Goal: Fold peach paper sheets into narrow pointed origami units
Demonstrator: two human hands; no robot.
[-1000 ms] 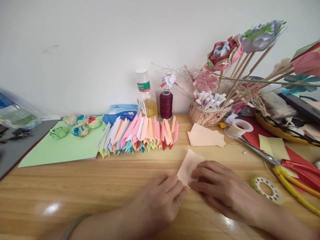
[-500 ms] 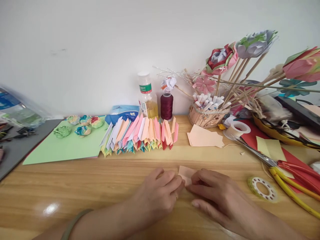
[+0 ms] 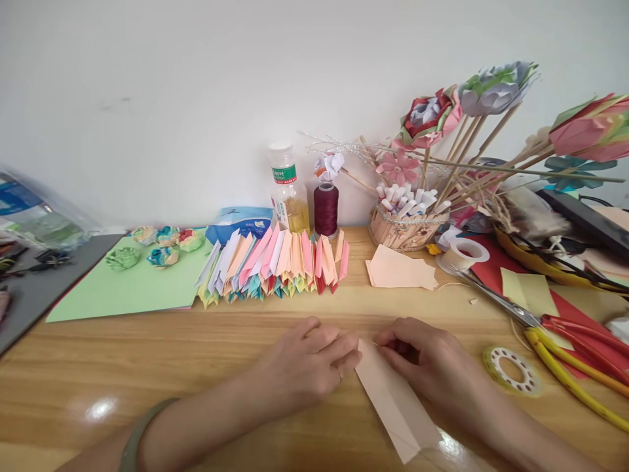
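Observation:
A pale peach strip of paper lies slanted on the wooden table, its near end pointing towards me, with a lengthwise crease visible. My left hand is curled at the strip's upper left edge, fingertips on the paper, a ring on one finger. At the upper right edge, my right hand pinches the paper between thumb and fingers; its fingertips are partly hidden. Beyond the hands stands a long row of folded coloured paper pieces. A small stack of peach paper lies to its right.
Scissors with red and yellow handles and a tape roll lie at the right. Behind are a thread spool, a bottle and a basket with paper flowers. Green paper bearing paper rosettes is at the left.
The peach paper, mostly covered by my hands before, now shows as a long slanted strip reaching towards me. My right hand has shifted slightly up and right, its fingers more curled.

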